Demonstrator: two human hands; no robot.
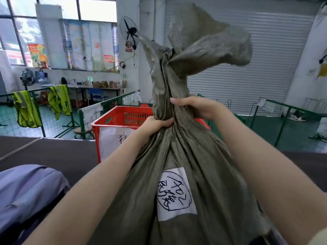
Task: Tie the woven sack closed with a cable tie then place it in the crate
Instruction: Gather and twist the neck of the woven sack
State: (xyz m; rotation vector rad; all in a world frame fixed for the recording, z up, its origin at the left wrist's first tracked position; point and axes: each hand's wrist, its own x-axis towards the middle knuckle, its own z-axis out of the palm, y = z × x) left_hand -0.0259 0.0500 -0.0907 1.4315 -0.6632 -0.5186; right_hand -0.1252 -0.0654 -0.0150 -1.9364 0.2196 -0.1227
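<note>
A grey-green woven sack (191, 174) fills the middle of the view, its neck gathered and twisted upward. A white label with handwritten marks sits on its front. My left hand (155, 125) grips the neck from the left. My right hand (196, 107) grips it slightly higher from the right. Above my hands a dark band, perhaps the cable tie (173, 51), pinches the neck below the flared mouth. Behind the sack stands the red plastic crate (116, 119), open at the top, with a white paper on its near side.
A dark table surface (53, 152) lies in front of the crate. A purple-grey bundle (26, 191) lies at lower left. Green wire fences (109, 103) with yellow vests stand behind, and a roller shutter (256, 50) closes the back wall.
</note>
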